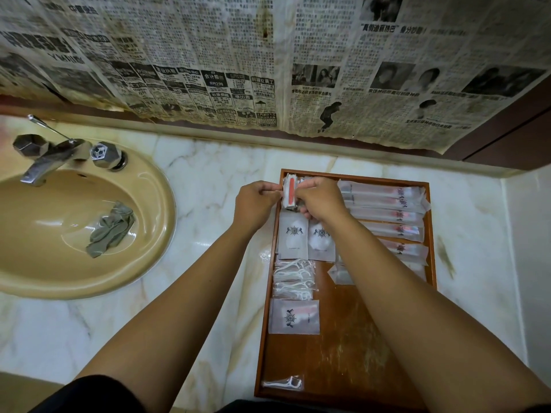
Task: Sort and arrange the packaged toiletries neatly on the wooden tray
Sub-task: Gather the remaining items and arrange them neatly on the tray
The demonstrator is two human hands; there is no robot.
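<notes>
A wooden tray (351,347) lies on the marble counter at the right. My left hand (255,202) and my right hand (320,199) together hold a small stack of packets with an orange strip (289,192) over the tray's far left corner. Along the tray's right side lies a row of long clear toothbrush packets (387,214). Down the left side sit two white sachets with a wheel emblem (293,235), packets of white floss picks (293,278) and another emblem sachet (293,316). A single floss pick packet (283,383) lies at the near left corner.
A beige sink (89,275) with a chrome tap (50,158) is at the left, and a grey cloth (111,228) lies in its basin. Newspaper (268,64) covers the wall behind the counter. A white side wall (527,248) stands just right of the tray.
</notes>
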